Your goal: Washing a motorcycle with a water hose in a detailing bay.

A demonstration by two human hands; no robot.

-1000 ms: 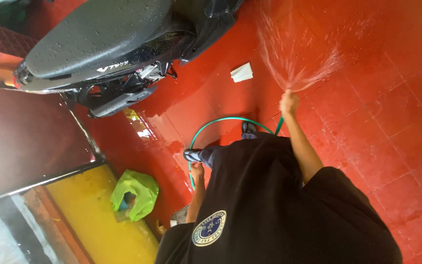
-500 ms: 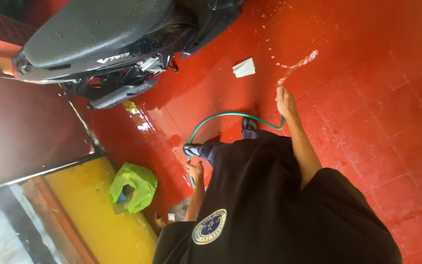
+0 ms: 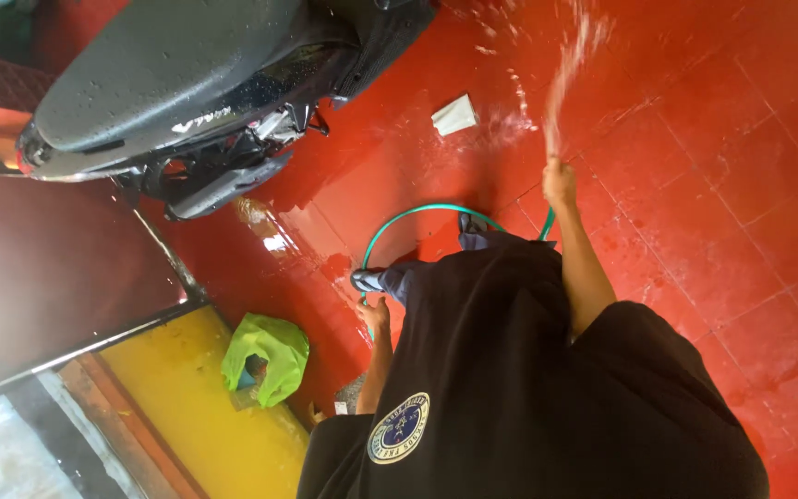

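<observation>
Near: black shirt (image 3: pixel 547 397) with a round badge fills the bottom of the view. Left hand (image 3: pixel 376 316) hangs loose by the side, fingers half curled, nothing in it; it sits just beside the low end of the green hose (image 3: pixel 417 214). Hose loops in an arc over the wet red tile floor (image 3: pixel 722 185), passes behind the legs and runs up to the right hand (image 3: pixel 560 182). Right hand is closed tight round the hose end, arm stretched out forward. Water spray (image 3: pixel 570 65) shoots from that fist away toward the far side, droplets scattering over the tiles. Left of the legs: green plastic bag (image 3: pixel 267 357) lying on the edge of a yellow floor patch (image 3: pixel 187 407). Farther out, a white scrap (image 3: pixel 454 115) on the tiles, just left of the spray. Far left: dark wet scooter (image 3: pixel 205 83), seat beaded with water, well apart from both hands.
</observation>
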